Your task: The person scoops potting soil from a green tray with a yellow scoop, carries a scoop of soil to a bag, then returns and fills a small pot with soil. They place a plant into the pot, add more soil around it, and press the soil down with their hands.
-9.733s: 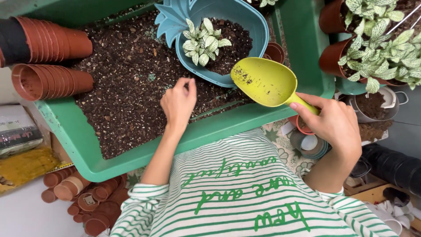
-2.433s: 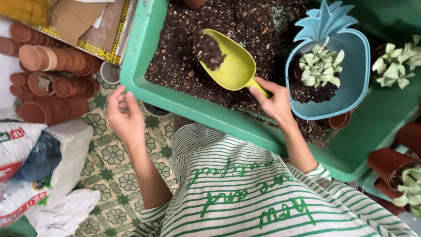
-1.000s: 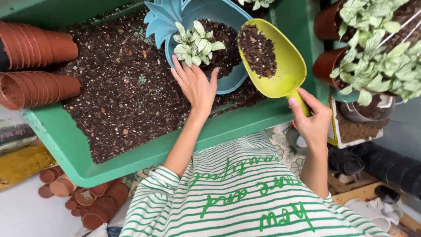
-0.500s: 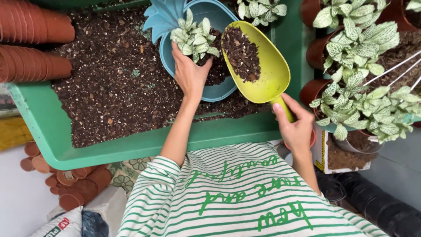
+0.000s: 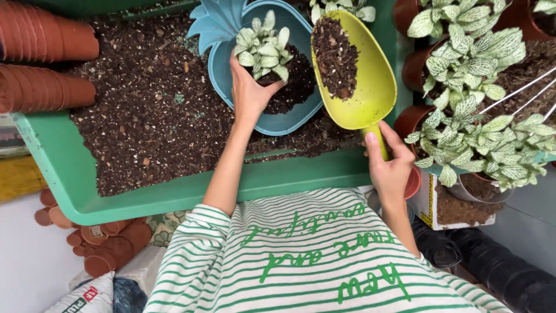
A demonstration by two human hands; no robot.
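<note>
Small white-and-green leafed plant (image 5: 264, 46) upright in a blue pineapple-shaped plastic pot (image 5: 289, 119), held at its base by the left hand (image 5: 250, 91), grip pinching the stem and root clump. Just right of it, a yellow-green plastic scoop (image 5: 362, 81) loaded with dark potting soil (image 5: 336, 55), tilted over the pot's rim; right hand (image 5: 391, 168) with grip wrapped tight round the handle. Pot resting on loose soil inside a wide green plastic tray (image 5: 174, 200). Far left, two stacks of terracotta plastic pots (image 5: 46, 64) lying on their sides in the tray. Right, more veined-leaf plants (image 5: 469, 87) in brown pots. Near left, below the tray, more terracotta pots (image 5: 104, 249) and a white printed bag (image 5: 81, 295). Right, a white box with a yellow edge (image 5: 431, 200).
</note>
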